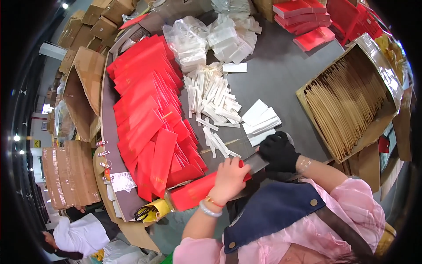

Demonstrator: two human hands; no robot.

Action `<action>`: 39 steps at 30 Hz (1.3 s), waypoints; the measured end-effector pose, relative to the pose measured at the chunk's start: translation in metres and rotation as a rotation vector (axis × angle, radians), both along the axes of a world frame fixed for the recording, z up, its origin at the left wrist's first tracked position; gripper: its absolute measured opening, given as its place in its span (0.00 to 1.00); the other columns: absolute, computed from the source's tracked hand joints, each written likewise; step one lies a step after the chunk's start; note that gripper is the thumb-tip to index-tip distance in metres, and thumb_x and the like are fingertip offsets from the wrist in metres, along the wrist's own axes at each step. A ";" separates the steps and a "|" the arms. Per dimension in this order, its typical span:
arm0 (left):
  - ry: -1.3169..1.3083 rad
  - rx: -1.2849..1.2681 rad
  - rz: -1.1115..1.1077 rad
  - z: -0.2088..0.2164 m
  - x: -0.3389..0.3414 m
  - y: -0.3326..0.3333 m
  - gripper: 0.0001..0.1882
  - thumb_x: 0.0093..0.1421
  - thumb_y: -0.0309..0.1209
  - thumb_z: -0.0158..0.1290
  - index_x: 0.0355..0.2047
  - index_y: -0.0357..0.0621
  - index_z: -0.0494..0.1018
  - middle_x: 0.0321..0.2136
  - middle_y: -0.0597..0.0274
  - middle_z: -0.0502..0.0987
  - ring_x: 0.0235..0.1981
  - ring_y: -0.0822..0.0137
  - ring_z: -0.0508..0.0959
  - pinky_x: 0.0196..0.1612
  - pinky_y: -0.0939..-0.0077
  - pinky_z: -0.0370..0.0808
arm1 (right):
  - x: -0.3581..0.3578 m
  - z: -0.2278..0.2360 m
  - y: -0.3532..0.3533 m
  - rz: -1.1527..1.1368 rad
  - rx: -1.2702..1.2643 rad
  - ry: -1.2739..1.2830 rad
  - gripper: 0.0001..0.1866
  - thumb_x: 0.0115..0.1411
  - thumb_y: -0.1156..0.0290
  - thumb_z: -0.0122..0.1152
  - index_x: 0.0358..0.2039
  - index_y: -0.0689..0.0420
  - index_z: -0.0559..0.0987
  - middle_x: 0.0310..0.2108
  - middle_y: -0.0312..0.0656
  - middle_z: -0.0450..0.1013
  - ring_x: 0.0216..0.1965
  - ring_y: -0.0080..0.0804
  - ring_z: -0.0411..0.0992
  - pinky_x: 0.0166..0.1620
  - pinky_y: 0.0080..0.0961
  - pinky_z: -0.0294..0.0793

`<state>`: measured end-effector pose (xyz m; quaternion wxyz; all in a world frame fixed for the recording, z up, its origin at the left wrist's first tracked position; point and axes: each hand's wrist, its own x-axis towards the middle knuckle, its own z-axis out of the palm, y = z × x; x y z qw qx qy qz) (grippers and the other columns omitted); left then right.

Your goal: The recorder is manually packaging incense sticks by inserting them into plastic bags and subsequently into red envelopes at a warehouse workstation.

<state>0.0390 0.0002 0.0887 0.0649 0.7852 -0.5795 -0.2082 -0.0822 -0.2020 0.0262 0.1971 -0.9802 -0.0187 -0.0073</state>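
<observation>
A long red paper packet (pixel 193 192) lies at the table's near edge, apparently inside a clear plastic sleeve (pixel 257 164) whose see-through end shows at its right. My bare left hand (pixel 229 177) grips the packet near its right end, fingers bent over it. My right hand (pixel 278 152), in a black glove, is closed at the sleeve's clear end; its fingertips are partly hidden. Just beyond the glove lies a small stack of white cards (pixel 260 119). A heap of narrow white strips (pixel 213 94) spreads farther out. Many red packets (pixel 149 119) lie overlapped to the left.
An open cardboard box (pixel 351 101) packed with thin brown sheets stands at right. Clear plastic bags (pixel 189 42) and red stacks (pixel 303 17) sit at the back. Near the left corner is a yellow roll (pixel 159 211) with black-handled scissors. A person in white (pixel 81 233) is at lower left.
</observation>
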 end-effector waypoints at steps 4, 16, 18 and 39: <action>-0.132 -0.347 0.038 0.061 0.064 0.019 0.07 0.41 0.22 0.54 0.25 0.43 0.72 0.33 0.54 0.72 0.37 0.50 0.73 0.42 0.57 0.71 | -0.009 0.041 -0.022 -0.261 0.156 -0.137 0.29 0.41 0.53 0.71 0.41 0.54 0.74 0.37 0.44 0.70 0.43 0.42 0.69 0.52 0.43 0.61; -0.058 -0.284 0.880 -0.066 -0.026 0.042 0.46 0.42 0.51 0.67 0.57 0.38 0.66 0.58 0.49 0.65 0.61 0.48 0.61 0.66 0.41 0.45 | -0.016 0.051 -0.012 -0.156 -0.048 0.033 0.35 0.37 0.48 0.74 0.42 0.55 0.74 0.39 0.43 0.72 0.43 0.41 0.70 0.52 0.42 0.62; -0.003 -0.307 0.885 -0.071 -0.023 0.046 0.46 0.42 0.51 0.68 0.57 0.37 0.66 0.57 0.49 0.65 0.61 0.49 0.61 0.66 0.41 0.43 | -0.018 0.055 -0.012 -0.133 -0.068 0.040 0.35 0.37 0.48 0.73 0.42 0.55 0.74 0.39 0.43 0.72 0.42 0.42 0.71 0.52 0.43 0.62; 0.133 -0.119 0.845 -0.085 0.060 -0.008 0.12 0.54 0.39 0.60 0.31 0.43 0.76 0.29 0.52 0.80 0.32 0.53 0.80 0.35 0.60 0.75 | -0.079 0.029 -0.099 -0.579 0.073 -0.392 0.25 0.47 0.73 0.70 0.47 0.57 0.75 0.45 0.47 0.72 0.49 0.45 0.70 0.53 0.35 0.68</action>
